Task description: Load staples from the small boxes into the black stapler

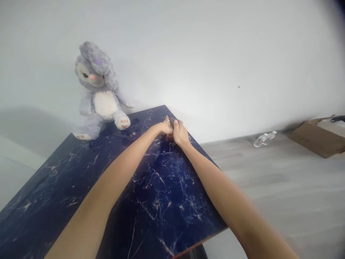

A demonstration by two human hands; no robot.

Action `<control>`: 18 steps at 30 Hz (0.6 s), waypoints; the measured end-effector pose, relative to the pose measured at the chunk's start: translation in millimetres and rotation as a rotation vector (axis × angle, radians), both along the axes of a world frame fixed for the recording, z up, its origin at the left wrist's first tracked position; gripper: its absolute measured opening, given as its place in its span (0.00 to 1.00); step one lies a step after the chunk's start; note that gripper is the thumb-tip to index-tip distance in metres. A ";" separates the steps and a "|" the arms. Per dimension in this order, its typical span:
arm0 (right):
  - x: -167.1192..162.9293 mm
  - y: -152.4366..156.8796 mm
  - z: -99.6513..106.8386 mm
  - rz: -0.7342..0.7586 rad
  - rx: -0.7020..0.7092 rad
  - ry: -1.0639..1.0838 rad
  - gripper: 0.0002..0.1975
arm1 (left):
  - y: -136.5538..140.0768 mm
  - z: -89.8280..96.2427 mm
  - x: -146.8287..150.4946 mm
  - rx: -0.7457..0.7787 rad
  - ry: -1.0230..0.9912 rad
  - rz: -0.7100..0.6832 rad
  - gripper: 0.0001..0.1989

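Both arms reach out over the dark blue marble-patterned table point(167, 180) to its far end. There my left hand point(165, 127) and my right hand point(180, 133) meet close together, fingers curled. Between them shows a small dark object with a reddish part point(169, 136), mostly covered by the hands; its kind cannot be made out. The right hand closes on it from the right, near the table's right edge. My left hand grips at its left side, with the fingers partly hidden.
A grey plush toy point(105, 104) with a white belly sits on the table's far left edge against the white wall point(205, 64). On the grey floor point(269, 180) to the right lie a clear-and-white plastic item point(264, 139) and a cardboard box point(318, 138).
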State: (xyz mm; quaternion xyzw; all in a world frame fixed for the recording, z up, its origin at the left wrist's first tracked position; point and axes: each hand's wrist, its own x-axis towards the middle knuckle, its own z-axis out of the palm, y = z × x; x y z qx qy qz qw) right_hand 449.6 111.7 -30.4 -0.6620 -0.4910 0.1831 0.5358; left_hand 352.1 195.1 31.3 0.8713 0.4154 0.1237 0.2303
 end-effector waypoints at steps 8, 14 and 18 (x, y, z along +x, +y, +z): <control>6.3 -8.0 2.1 -0.105 0.043 -0.027 0.29 | -125.8 -40.6 -193.3 0.398 -0.197 0.360 0.35; -6.8 -35.3 4.3 -0.472 0.039 -0.191 0.29 | -176.2 -51.7 -320.9 0.552 -0.088 0.639 0.22; -29.3 -67.2 4.6 -0.304 -0.109 -0.378 0.25 | -176.9 -46.0 -318.0 0.536 0.020 0.580 0.22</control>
